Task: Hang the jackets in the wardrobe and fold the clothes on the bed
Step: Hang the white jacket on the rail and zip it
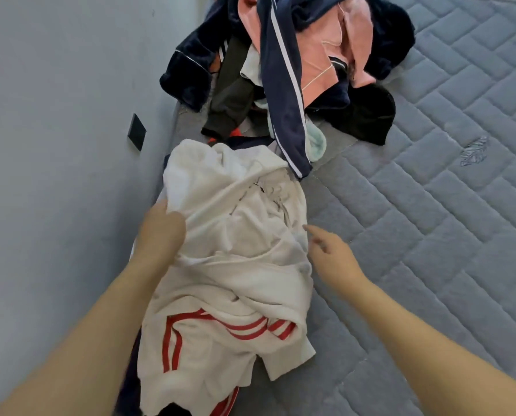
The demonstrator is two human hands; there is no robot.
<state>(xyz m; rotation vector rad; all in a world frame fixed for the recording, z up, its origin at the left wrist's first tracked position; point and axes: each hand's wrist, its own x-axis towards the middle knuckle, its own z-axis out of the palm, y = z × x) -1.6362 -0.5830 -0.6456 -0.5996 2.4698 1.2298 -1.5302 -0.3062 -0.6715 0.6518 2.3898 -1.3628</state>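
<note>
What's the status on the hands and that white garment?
Left hand gripping white red-striped garment. Right hand open beside it. Navy white-striped sleeve draped over its top edge.

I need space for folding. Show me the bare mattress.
Bare mattress lies right of the white garment and right hand, below the dark pile. Along the wall it is crowded.

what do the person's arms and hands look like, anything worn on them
Both forearms are bare as far as the frame shows, with no sleeves visible. The left hand and right hand wear no gloves, and no watch, bracelet or ring can be seen.
</note>
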